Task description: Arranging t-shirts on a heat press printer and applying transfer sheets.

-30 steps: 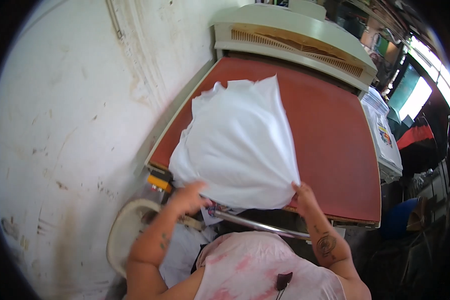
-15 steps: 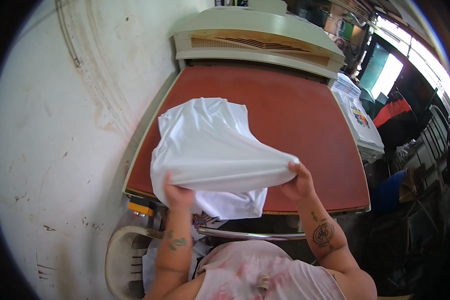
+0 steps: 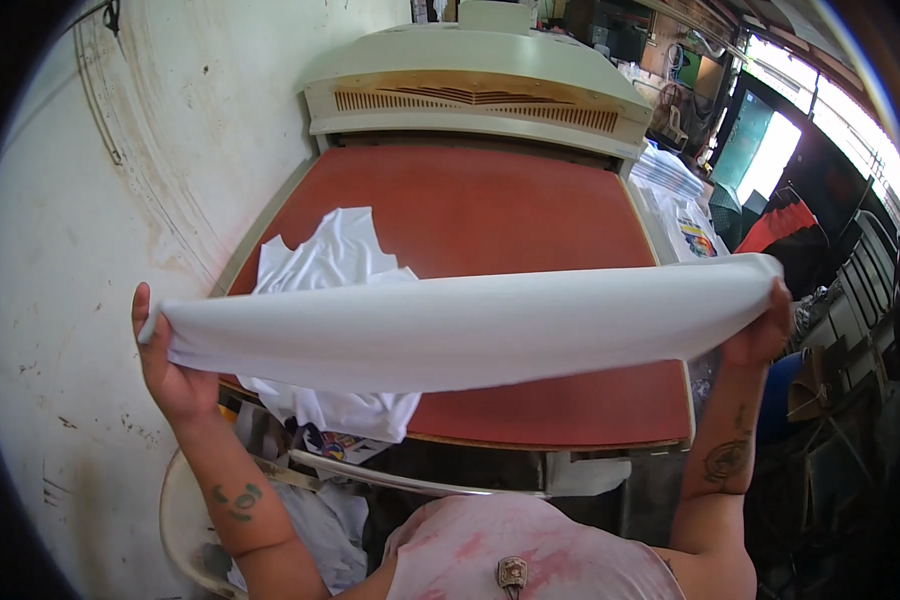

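A white shirt (image 3: pixel 460 330) is pulled taut between my two hands, its edge stretched into a wide band above the red belt (image 3: pixel 490 210). My left hand (image 3: pixel 182 380) pinches one end near the wall, with the thumb and fingers on the cloth. At the other end my right hand (image 3: pixel 760 335) grips the fabric beyond the belt's right edge. More white cloth (image 3: pixel 322 255) lies rumpled on the left of the belt and hangs over its front edge. The stretched band hides whether the two are joined.
A cream machine housing with a vented hood (image 3: pixel 475 105) spans the belt's far end. A stained white wall (image 3: pixel 90 330) runs close along the left. Stacked printed shirts (image 3: pixel 685 215) lie to the right. A white plastic chair (image 3: pixel 175 520) holding pale cloth stands front left, beside a metal bar (image 3: pixel 390 476).
My hands have moved far apart, the left toward the wall and the right past the belt's edge. The shirt between them has gone from loosely draped to a taut band.
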